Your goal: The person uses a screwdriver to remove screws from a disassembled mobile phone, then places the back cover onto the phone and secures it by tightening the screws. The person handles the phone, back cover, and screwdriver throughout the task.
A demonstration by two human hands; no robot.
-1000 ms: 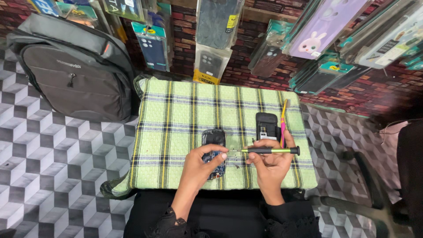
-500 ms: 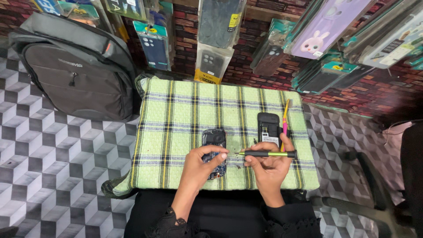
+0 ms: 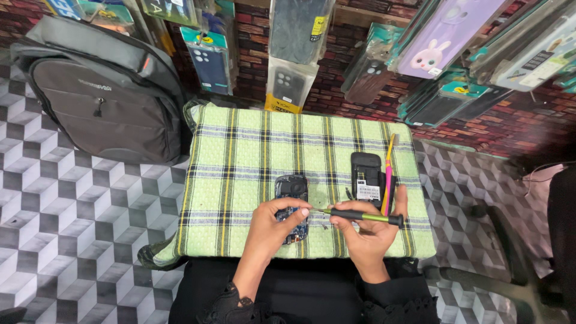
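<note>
R hand (image 3: 371, 235) closed round screwdriver (image 3: 360, 214), tip at opened phone (image 3: 292, 205) on plaid cloth (image 3: 240, 174). L hand (image 3: 273, 227) fingers pinch phone's lower half. Black phone body (image 3: 366, 176) just right of it.

Left hand (image 3: 277, 225) pins an opened blue phone (image 3: 292, 207) flat on the green plaid cloth (image 3: 240, 174) covering the desk. Right hand (image 3: 369, 231) grips a screwdriver (image 3: 360, 215), tip at the left fingertips. Black phone body (image 3: 366, 176) and pink toothbrush (image 3: 388, 174) lie just beside. Grey backpack (image 3: 102, 96) on floor, left.
</note>
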